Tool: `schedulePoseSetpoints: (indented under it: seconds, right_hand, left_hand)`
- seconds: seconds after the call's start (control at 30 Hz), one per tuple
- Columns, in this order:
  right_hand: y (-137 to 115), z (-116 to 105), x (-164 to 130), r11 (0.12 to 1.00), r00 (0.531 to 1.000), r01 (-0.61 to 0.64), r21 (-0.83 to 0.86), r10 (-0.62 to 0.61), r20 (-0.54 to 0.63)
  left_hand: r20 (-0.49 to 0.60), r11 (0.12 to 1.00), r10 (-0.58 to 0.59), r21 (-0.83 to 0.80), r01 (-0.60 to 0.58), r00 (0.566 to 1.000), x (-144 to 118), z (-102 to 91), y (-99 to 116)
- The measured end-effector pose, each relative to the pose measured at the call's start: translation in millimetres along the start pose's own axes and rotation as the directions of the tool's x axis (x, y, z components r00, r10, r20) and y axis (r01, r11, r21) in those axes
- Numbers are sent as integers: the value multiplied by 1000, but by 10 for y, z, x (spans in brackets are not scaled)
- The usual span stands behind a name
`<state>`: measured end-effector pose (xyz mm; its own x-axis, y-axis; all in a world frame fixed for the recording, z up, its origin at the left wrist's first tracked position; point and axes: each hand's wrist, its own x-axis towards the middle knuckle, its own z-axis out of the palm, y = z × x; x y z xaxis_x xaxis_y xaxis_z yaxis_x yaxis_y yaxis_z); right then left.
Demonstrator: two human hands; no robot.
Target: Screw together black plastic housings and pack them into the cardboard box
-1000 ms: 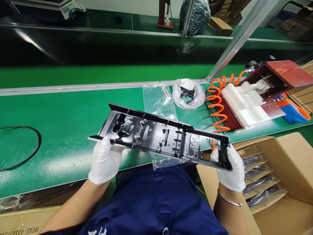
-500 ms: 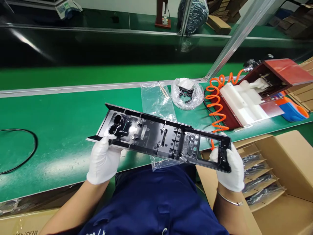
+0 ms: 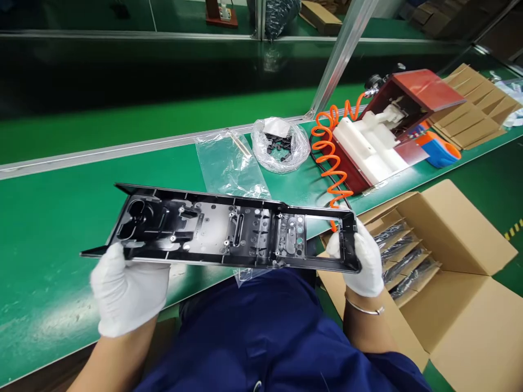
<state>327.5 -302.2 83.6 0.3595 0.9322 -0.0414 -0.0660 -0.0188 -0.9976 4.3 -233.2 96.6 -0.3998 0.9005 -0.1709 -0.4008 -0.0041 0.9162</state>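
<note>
A long black plastic housing (image 3: 212, 228) is held up above the bench edge, its ribbed inner side facing me. At its left end, my white-gloved left hand (image 3: 128, 291) grips the lower edge, thumb on top and fingers underneath. My right hand (image 3: 363, 261), gloved too, is closed round the right end, with some fingertips showing through the rectangular opening there. Beyond the housing, a clear plastic bag (image 3: 232, 169) lies flat on the green bench. Beside that bag sits a rolled-down clear bag (image 3: 261, 158) of small black parts (image 3: 280, 144).
A red fixture box (image 3: 429, 90) with white blocks (image 3: 368, 144) stands at the right, a coiled orange air hose (image 3: 327, 144) in front. Below it an open carton (image 3: 461, 294) holds wrapped black pieces between cardboard dividers. A blue and orange tape roll (image 3: 439, 152) and folded cardboard (image 3: 476, 109) lie farther right.
The view has swung right, so the bench things appear farther left. The housing, still in both hands, has become more level and its left end appears nearer.
</note>
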Motion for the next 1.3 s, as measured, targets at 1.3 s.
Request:
schedulePoseSetpoints:
  seconds: [1.3]
  right_hand:
    - [367,512,423,111,247,967,-229,-201,948]
  left_hand:
    - [-197,949,-108,-311,42,974,953,238,78]
